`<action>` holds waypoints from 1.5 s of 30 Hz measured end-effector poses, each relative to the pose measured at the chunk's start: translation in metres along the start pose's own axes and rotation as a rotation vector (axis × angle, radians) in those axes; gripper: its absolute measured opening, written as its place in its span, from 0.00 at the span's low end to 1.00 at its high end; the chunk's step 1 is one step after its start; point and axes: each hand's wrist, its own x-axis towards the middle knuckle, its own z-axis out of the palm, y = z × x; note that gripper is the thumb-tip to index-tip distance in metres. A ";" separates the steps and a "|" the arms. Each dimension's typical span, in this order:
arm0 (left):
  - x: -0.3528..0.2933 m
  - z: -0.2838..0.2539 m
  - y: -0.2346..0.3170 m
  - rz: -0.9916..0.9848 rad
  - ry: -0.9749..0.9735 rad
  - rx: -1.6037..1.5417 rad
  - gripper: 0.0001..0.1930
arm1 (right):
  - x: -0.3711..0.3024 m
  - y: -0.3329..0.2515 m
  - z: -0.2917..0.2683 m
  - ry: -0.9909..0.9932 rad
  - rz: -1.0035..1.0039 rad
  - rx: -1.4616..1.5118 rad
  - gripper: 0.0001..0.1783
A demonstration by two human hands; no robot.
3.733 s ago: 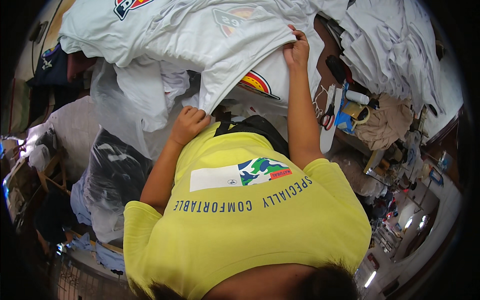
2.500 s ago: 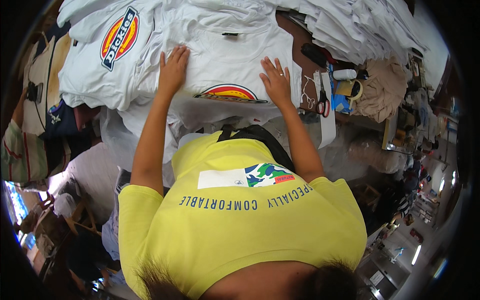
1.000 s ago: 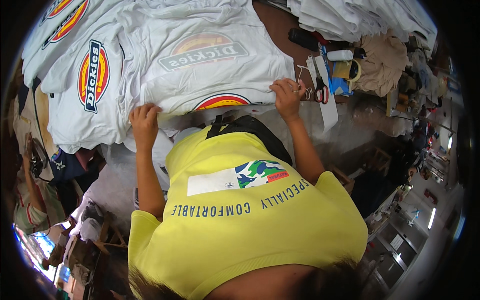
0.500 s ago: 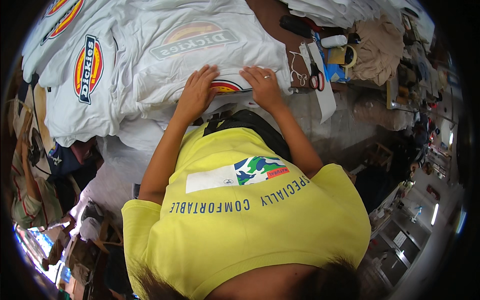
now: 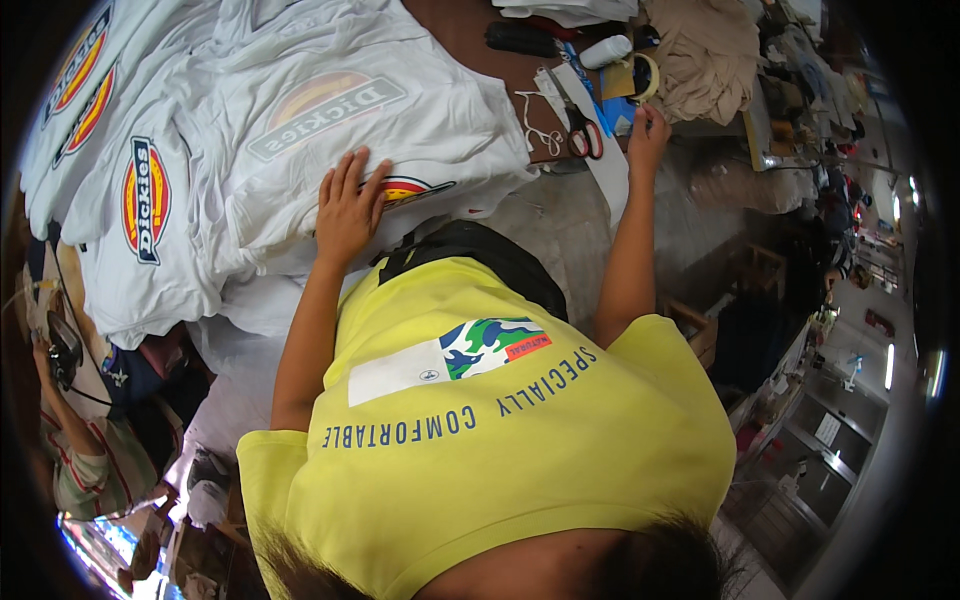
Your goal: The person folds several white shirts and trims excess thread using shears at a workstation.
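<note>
My left hand [image 5: 350,208] lies flat, fingers spread, on a white T-shirt [image 5: 430,120] with a faint reversed print showing through it. Beside its fingertips, part of a red and yellow printed badge [image 5: 412,188] shows at the shirt's near edge. Away to the right, my right hand [image 5: 648,140] is raised just below a roll of tape [image 5: 647,76]. Its fingers are bent together; whether they pinch the tape's end or something small cannot be made out. Scissors [image 5: 583,138] with dark and red handles lie left of it on a white strip [image 5: 606,178].
More printed white shirts [image 5: 150,200] are heaped at the left. A white bottle-like cylinder [image 5: 606,52], a black case [image 5: 520,39] and white cord [image 5: 541,132] lie on the brown table [image 5: 450,25]. Beige cloth [image 5: 700,60] is piled behind. Another person's arm [image 5: 70,410] is at far left.
My right hand has left the shirt and moved right to beside the tape roll. My left hand stays on the shirt. The whole view has shifted, with the table's things now further left.
</note>
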 end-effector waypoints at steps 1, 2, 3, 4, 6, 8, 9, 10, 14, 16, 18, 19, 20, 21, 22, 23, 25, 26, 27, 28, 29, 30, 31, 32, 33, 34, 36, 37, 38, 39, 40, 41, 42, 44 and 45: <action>0.000 0.000 0.000 -0.008 -0.008 0.009 0.21 | 0.007 0.004 -0.002 -0.020 0.005 -0.015 0.21; 0.000 0.001 0.000 -0.006 -0.025 0.031 0.22 | 0.013 0.007 -0.004 -0.040 0.009 -0.030 0.23; -0.001 0.001 0.000 -0.009 -0.025 0.035 0.22 | 0.018 0.011 -0.006 -0.034 0.064 -0.049 0.25; 0.000 0.002 0.001 -0.008 -0.025 0.037 0.22 | 0.024 0.018 -0.010 -0.024 0.119 -0.069 0.26; 0.002 0.002 0.002 0.000 -0.021 0.035 0.21 | 0.038 0.031 -0.018 -0.136 0.328 -0.136 0.33; 0.001 0.001 0.002 -0.003 -0.013 0.037 0.21 | 0.036 0.024 -0.013 -0.255 0.583 0.215 0.35; 0.000 0.000 0.002 -0.006 -0.009 0.038 0.21 | 0.035 0.020 -0.012 -0.313 0.706 0.395 0.36; 0.000 0.001 0.003 -0.005 -0.002 0.048 0.21 | 0.039 0.022 -0.012 -0.361 0.741 0.518 0.38; 0.002 0.000 0.004 0.002 0.001 0.050 0.21 | 0.041 0.020 -0.021 -0.382 0.828 0.706 0.37; 0.002 0.000 0.006 0.001 0.000 0.047 0.21 | 0.039 0.021 -0.021 -0.327 0.840 0.797 0.33; 0.002 0.000 0.005 -0.005 0.005 0.048 0.21 | 0.036 0.026 -0.020 -0.296 0.813 0.891 0.28; 0.001 0.000 0.006 -0.007 0.006 0.047 0.21 | 0.033 0.028 -0.020 -0.294 0.782 0.938 0.25; 0.002 0.000 0.007 0.001 0.010 0.045 0.20 | 0.031 0.031 -0.021 -0.291 0.749 0.983 0.21; 0.002 -0.001 0.007 0.008 0.015 0.042 0.20 | 0.030 0.033 -0.022 -0.259 0.733 1.004 0.19; 0.002 -0.002 0.007 0.010 0.019 0.047 0.19 | 0.026 0.029 -0.021 -0.235 0.719 1.029 0.16; 0.001 -0.002 0.007 0.011 0.019 0.050 0.19 | 0.021 0.025 -0.021 -0.211 0.704 1.053 0.13; 0.001 -0.002 0.007 0.013 0.022 0.055 0.20 | 0.012 0.024 -0.019 -0.161 0.662 1.073 0.11; 0.001 -0.002 0.007 0.013 0.020 0.048 0.20 | 0.008 0.026 -0.018 -0.137 0.640 1.082 0.10; 0.002 -0.001 0.006 0.012 0.018 0.040 0.20 | 0.005 0.027 -0.017 -0.123 0.607 1.021 0.10; 0.002 -0.001 0.005 0.009 0.016 0.036 0.21 | 0.002 0.029 -0.014 -0.112 0.575 0.961 0.10; 0.001 -0.001 0.005 0.009 0.016 0.039 0.21 | -0.001 0.030 -0.010 -0.102 0.543 0.902 0.10; 0.001 0.001 0.005 0.009 0.016 0.041 0.21 | -0.004 0.031 -0.006 -0.066 0.529 0.851 0.10; 0.001 0.001 0.005 0.007 0.016 0.044 0.21 | -0.008 0.032 -0.001 -0.031 0.515 0.799 0.10; 0.001 0.000 0.005 0.007 0.019 0.042 0.21 | -0.009 0.032 0.003 0.004 0.500 0.747 0.10; 0.001 0.000 0.005 0.007 0.021 0.040 0.21 | -0.009 0.032 0.007 0.045 0.462 0.649 0.09; 0.000 -0.001 0.004 0.007 0.021 0.039 0.21 | -0.010 0.032 0.011 0.084 0.423 0.552 0.09; 0.000 -0.001 0.004 0.012 0.029 0.035 0.21 | -0.012 0.032 0.017 0.142 0.342 0.408 0.08; -0.001 -0.001 0.003 0.007 0.033 0.036 0.21 | -0.012 0.034 0.020 0.155 0.298 0.365 0.08; -0.001 0.000 0.002 0.011 0.037 0.025 0.21 | -0.012 0.041 0.022 0.169 0.253 0.320 0.08; 0.000 0.001 0.002 0.015 0.042 0.015 0.21 | -0.013 0.050 0.019 0.148 0.226 0.226 0.08; 0.000 0.002 0.001 0.021 0.045 0.003 0.21 | -0.015 0.069 0.015 0.129 0.201 0.130 0.08; 0.000 0.003 0.000 0.029 0.048 0.002 0.21 | -0.016 0.069 0.016 0.107 0.169 0.042 0.08; 0.000 0.003 -0.001 0.037 0.051 0.001 0.22 | -0.021 0.070 0.019 0.190 0.113 -0.029 0.07; -0.003 0.001 -0.001 0.025 0.066 0.024 0.22 | -0.033 0.050 0.016 0.343 -0.012 -0.150 0.07; -0.005 0.000 -0.001 0.023 0.058 0.036 0.22 | -0.035 0.038 0.018 0.330 -0.010 -0.026 0.07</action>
